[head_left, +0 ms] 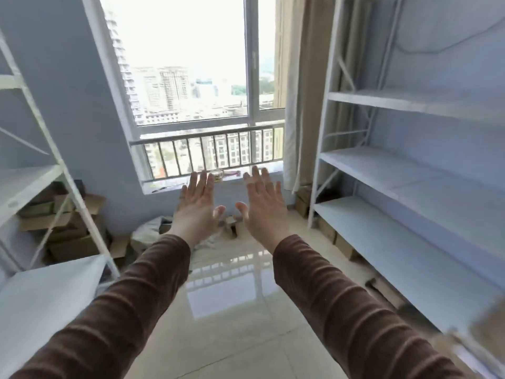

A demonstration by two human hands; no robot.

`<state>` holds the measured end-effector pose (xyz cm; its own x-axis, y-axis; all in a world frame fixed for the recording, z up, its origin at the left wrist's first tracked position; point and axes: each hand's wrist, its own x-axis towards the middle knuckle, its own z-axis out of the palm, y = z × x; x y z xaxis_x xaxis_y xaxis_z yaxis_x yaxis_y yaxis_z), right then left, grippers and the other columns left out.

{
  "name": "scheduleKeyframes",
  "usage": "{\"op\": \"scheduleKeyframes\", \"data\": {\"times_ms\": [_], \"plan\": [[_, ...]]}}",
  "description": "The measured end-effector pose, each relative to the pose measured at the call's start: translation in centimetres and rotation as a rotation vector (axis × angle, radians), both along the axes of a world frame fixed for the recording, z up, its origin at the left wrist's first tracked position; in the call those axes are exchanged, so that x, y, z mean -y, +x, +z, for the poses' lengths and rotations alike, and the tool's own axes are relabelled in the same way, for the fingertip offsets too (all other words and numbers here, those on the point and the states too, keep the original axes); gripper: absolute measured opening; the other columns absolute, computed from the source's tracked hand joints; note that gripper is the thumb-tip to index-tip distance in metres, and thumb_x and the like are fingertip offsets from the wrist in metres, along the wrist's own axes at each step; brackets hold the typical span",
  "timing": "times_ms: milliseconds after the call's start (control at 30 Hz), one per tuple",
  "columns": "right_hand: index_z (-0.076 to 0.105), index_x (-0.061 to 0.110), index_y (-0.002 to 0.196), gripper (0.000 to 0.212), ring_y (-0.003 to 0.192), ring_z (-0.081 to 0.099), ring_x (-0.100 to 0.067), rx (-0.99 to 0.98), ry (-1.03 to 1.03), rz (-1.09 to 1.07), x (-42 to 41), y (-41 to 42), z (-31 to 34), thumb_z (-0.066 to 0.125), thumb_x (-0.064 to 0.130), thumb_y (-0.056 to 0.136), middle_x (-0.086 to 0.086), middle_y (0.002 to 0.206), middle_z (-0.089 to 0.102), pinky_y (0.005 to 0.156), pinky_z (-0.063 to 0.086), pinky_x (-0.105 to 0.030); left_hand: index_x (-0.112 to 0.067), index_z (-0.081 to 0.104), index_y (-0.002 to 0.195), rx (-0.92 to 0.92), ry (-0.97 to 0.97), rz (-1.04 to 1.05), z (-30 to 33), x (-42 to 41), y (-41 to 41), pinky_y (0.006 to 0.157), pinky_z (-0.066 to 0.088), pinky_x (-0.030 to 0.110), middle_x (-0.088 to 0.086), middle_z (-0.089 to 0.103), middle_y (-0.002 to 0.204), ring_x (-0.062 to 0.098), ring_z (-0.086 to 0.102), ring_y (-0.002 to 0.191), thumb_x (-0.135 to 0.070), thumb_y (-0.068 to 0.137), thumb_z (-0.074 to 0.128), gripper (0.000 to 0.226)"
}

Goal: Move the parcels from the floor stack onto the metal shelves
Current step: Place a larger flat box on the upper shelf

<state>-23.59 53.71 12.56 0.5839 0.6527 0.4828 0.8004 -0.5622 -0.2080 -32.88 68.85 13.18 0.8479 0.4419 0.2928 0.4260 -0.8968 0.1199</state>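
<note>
Both my arms reach forward in brown sleeves. My left hand (197, 207) and my right hand (263, 205) are held out with straight, spread fingers, backs up, holding nothing. Brown cardboard parcels (62, 228) are piled on the floor at the left, behind the frame of the left white metal shelf (32, 184). Another white metal shelf (404, 176) stands along the right wall with bare boards. A small cardboard box (232, 224) lies on the floor between and beyond my hands. A blurred brown parcel (489, 326) shows at the lower right edge.
A large window (191, 77) with a railing faces me, a curtain (300, 91) to its right. Flat cardboard boxes (344, 246) lie under the right shelf. A grey bag (147, 233) is crumpled on the floor below the window. The glossy tiled floor (232, 310) stretches between the shelves.
</note>
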Motion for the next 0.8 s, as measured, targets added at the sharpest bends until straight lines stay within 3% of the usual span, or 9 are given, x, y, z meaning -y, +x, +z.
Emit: {"op": "scheduleKeyframes", "data": {"times_ms": [200,433,800], "plan": [[0.014,0.015,0.161,0.069,0.157,-0.003,-0.026,-0.085,-0.042,-0.284,20.2,6.7,-4.4,0.043,0.042,0.104,-0.007,0.17,0.004,0.126,0.006,-0.052,-0.016,-0.009,0.162,-0.003,-0.087,-0.28,-4.7,18.2,11.2,0.126,-0.009,0.037,0.001,-0.021,0.168,0.018,-0.022,0.153,-0.045,0.105,0.04,0.08],[0.007,0.014,0.162,0.071,0.157,-0.006,-0.025,-0.181,-0.107,-0.536,41.1,11.4,-9.6,0.036,0.046,0.106,-0.007,0.17,-0.002,0.127,0.001,-0.048,-0.015,-0.006,0.162,-0.065,-0.237,-0.475,-10.4,38.8,19.1,0.126,-0.006,0.034,0.0,-0.015,0.169,0.015,-0.018,0.154,-0.047,0.104,0.04,0.081],[-0.001,0.014,0.162,0.073,0.157,-0.007,-0.022,-0.467,-0.037,-0.828,61.5,14.6,-20.1,0.035,0.045,0.107,-0.006,0.17,-0.008,0.127,-0.003,-0.042,-0.012,-0.008,0.162,-0.306,-0.37,-0.706,-20.3,58.7,27.8,0.125,-0.005,0.034,0.004,-0.013,0.169,0.019,-0.016,0.155,-0.051,0.105,0.038,0.083]]}}
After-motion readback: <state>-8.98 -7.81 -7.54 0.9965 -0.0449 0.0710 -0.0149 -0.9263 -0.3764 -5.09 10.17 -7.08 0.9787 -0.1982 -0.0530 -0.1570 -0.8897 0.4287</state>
